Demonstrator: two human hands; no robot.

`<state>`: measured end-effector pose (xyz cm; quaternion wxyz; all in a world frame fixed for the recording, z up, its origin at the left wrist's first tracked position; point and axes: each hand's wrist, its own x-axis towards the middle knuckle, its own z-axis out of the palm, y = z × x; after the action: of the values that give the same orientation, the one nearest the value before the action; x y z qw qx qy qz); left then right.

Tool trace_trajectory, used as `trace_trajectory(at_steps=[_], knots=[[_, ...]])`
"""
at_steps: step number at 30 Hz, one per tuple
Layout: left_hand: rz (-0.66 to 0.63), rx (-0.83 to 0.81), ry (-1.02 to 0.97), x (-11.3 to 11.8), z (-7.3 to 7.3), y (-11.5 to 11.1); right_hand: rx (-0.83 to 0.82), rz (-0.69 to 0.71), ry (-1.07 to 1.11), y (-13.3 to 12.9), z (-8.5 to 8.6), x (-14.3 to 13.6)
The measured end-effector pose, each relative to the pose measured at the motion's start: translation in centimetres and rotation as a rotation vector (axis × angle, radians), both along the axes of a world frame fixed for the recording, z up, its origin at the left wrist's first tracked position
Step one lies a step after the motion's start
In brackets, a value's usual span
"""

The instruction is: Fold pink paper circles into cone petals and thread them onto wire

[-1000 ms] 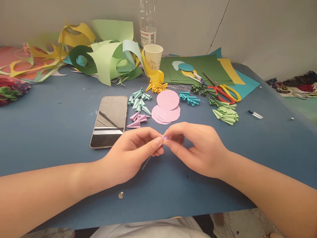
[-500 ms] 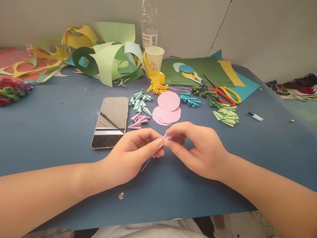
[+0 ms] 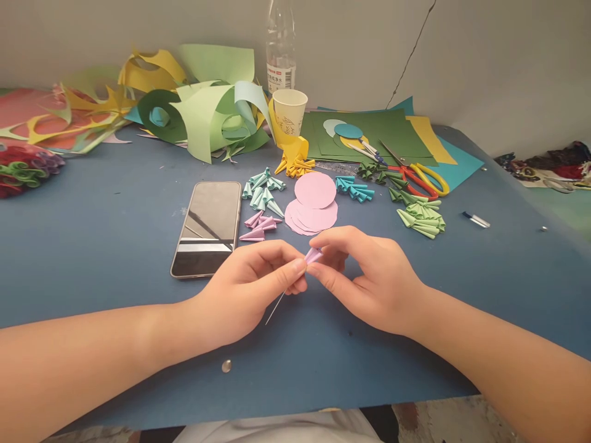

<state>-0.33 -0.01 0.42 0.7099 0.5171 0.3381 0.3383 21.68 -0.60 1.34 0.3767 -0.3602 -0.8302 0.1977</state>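
Observation:
Near the table's front, my left hand [image 3: 258, 283] pinches the lower end of a small purple paper cone [image 3: 314, 255]. A thin metal stick [image 3: 275, 309] sticks out below its fingers. My right hand [image 3: 369, 274] has its thumb and forefinger at the other side of the same cone. Just beyond lie pink paper circles [image 3: 316, 191], purple cones [image 3: 259, 226] and pale teal cones [image 3: 263, 189]. Blue cones [image 3: 354, 188] and light green cones [image 3: 422, 218] are to the right of the circles.
A phone [image 3: 207, 221] lies left of the cones. Behind stand a paper cup [image 3: 290, 109] and a bottle [image 3: 281, 55], beside curled paper scraps [image 3: 207, 117]. Scissors [image 3: 415, 175] rest by green sheets [image 3: 388, 132]; a capped blade or pen piece [image 3: 476, 219] lies at right.
The purple cone shows more between my fingertips, with its wide end tipped up. The thin stick has shifted slightly downward. The whole view has moved slightly.

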Motion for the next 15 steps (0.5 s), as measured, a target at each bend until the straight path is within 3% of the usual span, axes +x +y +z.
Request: trace_trajectory(at_steps=[15], knots=[[0.01,0.024,0.028,0.32,0.32,-0.15,-0.012,0.0,0.053,-0.09,0.55,-0.01]])
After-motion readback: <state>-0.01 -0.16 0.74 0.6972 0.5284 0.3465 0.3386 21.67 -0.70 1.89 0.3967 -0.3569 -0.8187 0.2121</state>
